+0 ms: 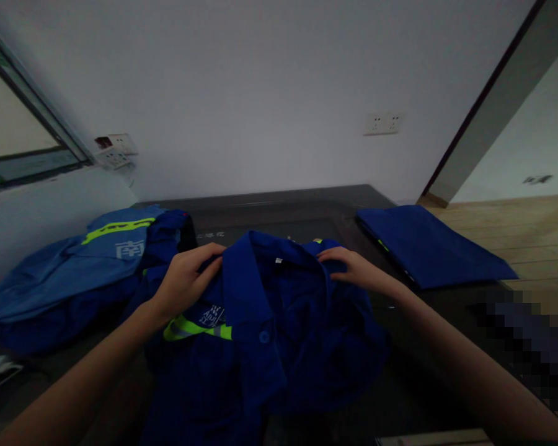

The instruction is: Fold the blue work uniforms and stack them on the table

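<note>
A dark blue work jacket (255,310) lies on the dark table, its collar spread apart and a small white label showing inside the neck. A yellow-green reflective strip and white lettering run across its chest; one button is visible at the front edge. My left hand (188,275) is closed on the cloth beside the collar, fingertips partly hidden. On the other side of the neck opening, my right hand (348,266) pinches the jacket's fabric between thumb and fingers.
At the left lies a heap of blue clothing (106,260) with a yellow-green strip. A flat folded blue garment (428,248) rests on the table's right side. Behind the table (270,204) rises a white wall with sockets (384,124). A pale object (437,438) shows at the bottom edge.
</note>
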A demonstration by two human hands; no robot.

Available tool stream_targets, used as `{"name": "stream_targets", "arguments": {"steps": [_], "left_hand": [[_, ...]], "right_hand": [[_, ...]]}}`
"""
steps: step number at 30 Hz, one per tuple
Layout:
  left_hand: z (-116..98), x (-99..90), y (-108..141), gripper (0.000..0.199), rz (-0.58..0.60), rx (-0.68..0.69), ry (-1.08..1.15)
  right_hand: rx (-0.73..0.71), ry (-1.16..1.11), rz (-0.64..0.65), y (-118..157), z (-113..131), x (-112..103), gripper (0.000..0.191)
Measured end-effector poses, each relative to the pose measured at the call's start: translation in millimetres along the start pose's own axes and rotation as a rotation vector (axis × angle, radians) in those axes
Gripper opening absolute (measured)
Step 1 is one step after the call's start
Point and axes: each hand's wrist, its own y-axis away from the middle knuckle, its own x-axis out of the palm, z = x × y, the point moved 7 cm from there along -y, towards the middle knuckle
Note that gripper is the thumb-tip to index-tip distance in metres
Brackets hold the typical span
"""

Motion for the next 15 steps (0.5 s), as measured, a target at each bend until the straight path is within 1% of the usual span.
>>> {"name": "stream_targets", "arguments": {"steps": [1,3,6,8,11,13,15], "left_hand": [[0,0.7,0,0.031,0.006,0.0,0.012],[-1,2.2,0,0.031,0.013,0.005,0.038],[0,4.9,0,0.03,0.03,0.001,0.068],[5,5.6,1,0.028,0.034,-0.018,0.074],[18,1.7,2,0.028,-0.017,-0.068,0.036],[29,-2.1,2,0.03,-0.068,-0.112,-0.01],[38,-4.3,2,0.032,-0.094,-0.157,-0.031]], "right_hand": [[-0.027,0.04,-0.001,-2,0,8,0.037],[-0.062,0.124,-0.01,-8,-1,21,0.035],[-0.087,0.222,-0.013,-18,-3,37,0.021],[-0.096,0.213,-0.023,-23,-3,40,0.013],[-0.066,0.094,-0.095,-25,1,32,0.01],[-0.009,0.017,-0.206,-24,5,16,0.013],[0.033,-0.01,-0.352,-21,12,-4,0.015]]}}
